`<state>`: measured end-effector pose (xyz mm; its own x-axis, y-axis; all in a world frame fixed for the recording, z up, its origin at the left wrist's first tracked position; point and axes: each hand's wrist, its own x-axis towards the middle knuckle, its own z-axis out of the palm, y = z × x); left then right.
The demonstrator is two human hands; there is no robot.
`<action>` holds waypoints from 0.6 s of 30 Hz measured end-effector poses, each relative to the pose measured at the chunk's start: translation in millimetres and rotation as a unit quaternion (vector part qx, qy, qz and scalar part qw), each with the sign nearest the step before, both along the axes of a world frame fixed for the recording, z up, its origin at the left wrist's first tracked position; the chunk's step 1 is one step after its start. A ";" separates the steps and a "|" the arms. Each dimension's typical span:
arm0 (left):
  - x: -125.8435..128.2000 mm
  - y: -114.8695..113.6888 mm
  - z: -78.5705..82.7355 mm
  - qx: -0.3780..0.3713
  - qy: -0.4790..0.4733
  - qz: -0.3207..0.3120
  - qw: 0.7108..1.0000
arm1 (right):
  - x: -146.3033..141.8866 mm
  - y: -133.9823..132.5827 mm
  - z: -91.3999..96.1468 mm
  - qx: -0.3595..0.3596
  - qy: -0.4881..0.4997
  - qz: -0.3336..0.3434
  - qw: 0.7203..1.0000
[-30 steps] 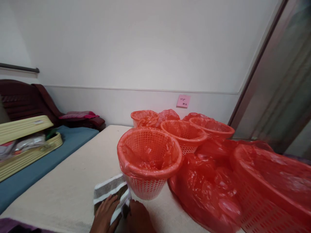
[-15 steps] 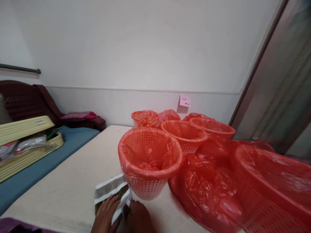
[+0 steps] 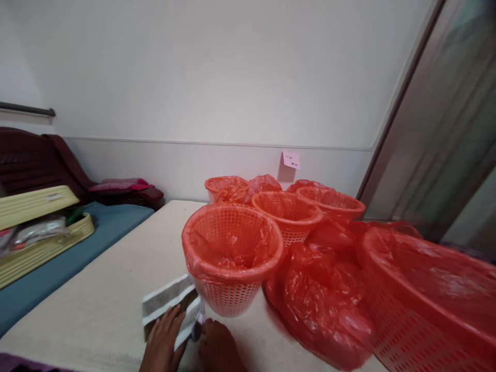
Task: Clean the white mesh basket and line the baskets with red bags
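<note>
A folded cloth item with grey, white and brown stripes (image 3: pixel 165 300) lies on the pale table, close against the nearest red basket (image 3: pixel 232 294). My left hand (image 3: pixel 165 336) rests flat on it, fingers stretched out. Just to the right, my right hand (image 3: pixel 220 346) is closed, its fingers curled at the item's right edge. Beside those fingers is a small dark piece (image 3: pixel 197 331), too unclear to name. What my right hand grips is hidden. The nearest basket is lined with a red plastic bag (image 3: pixel 236 248) folded over its rim.
More red baskets (image 3: pixel 290 217) with bag liners stand behind and to the right. A heap of red plastic (image 3: pixel 325 294) fills the space beside a large basket (image 3: pixel 422 315). On the left, a yellow container (image 3: pixel 46 248) sits on a blue surface (image 3: pixel 116 217). A pink note (image 3: pixel 290 159) is on the wall.
The whole view has shifted slightly, so things appear a little farther left. My right hand sits slightly away from the striped item, and the small dark piece beside it shows more.
</note>
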<state>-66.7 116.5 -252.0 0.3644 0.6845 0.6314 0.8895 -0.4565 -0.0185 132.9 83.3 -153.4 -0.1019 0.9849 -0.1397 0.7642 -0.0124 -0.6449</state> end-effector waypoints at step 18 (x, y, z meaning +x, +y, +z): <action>8.0 -15.0 30.5 0.023 0.006 -0.052 0.998 | -0.5 -5.8 -1.6 0.019 0.004 -0.005 1.000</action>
<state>-58.7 101.4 -221.6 0.4398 0.6131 0.6563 0.8371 -0.5445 -0.0523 132.4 77.5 -155.1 -0.0928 0.9905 -0.1011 0.7588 0.0046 -0.6513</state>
